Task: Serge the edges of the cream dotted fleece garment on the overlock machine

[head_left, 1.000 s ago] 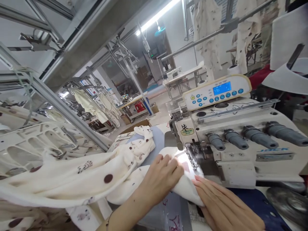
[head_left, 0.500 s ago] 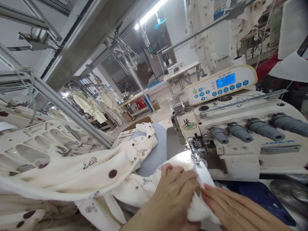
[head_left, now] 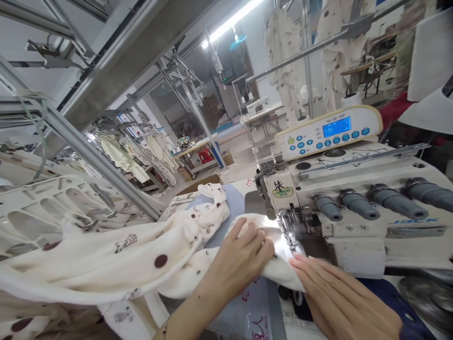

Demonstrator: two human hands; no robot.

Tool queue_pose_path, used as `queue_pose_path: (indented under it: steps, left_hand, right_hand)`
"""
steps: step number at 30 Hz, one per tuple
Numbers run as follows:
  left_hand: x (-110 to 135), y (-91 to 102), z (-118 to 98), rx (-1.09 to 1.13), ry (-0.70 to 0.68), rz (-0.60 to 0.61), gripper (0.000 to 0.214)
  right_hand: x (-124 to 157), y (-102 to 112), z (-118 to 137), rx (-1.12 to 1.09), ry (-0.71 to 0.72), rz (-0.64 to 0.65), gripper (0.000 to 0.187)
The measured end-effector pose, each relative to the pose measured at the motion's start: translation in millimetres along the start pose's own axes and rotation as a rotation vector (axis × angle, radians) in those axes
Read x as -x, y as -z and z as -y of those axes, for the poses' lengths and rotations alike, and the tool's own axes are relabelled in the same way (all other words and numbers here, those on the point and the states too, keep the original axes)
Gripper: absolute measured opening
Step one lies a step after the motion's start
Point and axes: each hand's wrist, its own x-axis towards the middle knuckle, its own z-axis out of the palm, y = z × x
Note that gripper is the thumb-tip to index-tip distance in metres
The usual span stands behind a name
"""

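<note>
The left hand point(head_left: 244, 257) lies flat on the cream spotted fabric point(head_left: 148, 255), pressing it toward the sewing machine point(head_left: 354, 208); the right hand point(head_left: 336, 293), fingers straight, steadies its edge beside the needle. Seaming looks underway; feeding onward needs even guidance.

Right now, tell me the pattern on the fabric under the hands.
Cream fabric with dark brown dots and small animal prints, head view.

We see a cream fabric point(head_left: 116, 255) dotted with maroon spots and small animal prints. The sewing machine point(head_left: 354, 208) is off-white with grey knobs point(head_left: 368, 203); its control panel point(head_left: 327, 132) has a blue screen and blue buttons. The table point(head_left: 226, 222) top is pale blue-grey.
</note>
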Motion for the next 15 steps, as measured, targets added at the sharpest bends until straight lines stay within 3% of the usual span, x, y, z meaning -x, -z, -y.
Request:
queue_pose_path:
  steps: [2,5,9,11,15]
  left_hand:
    - [0.1,7.4,-4.5,0.002,-0.068,-0.036,0.014]
    - [8.0,13.4,-26.1,0.183,-0.167,-0.152,0.018]
    - [17.3,7.6,-47.1,0.321,-0.084,-0.262,0.016]
    - [17.0,4.4,-43.8,0.394,0.008,-0.226,0.004]
    - [11.5,2.0,-22.4,0.512,0.073,-0.006,0.044]
  right_hand:
    - [-1.4,-0.5,-2.7,-0.016,0.011,0.007,0.030]
    - [5.6,7.8,-3.6,-0.092,-0.033,0.081,0.032]
    - [13.1,18.2,1.1,-0.115,0.075,0.194,0.031]
    - [9.3,18.3,5.9,-0.064,0.129,0.175,0.031]
    - [3.0,17.4,16.7,0.018,0.069,0.060,0.034]
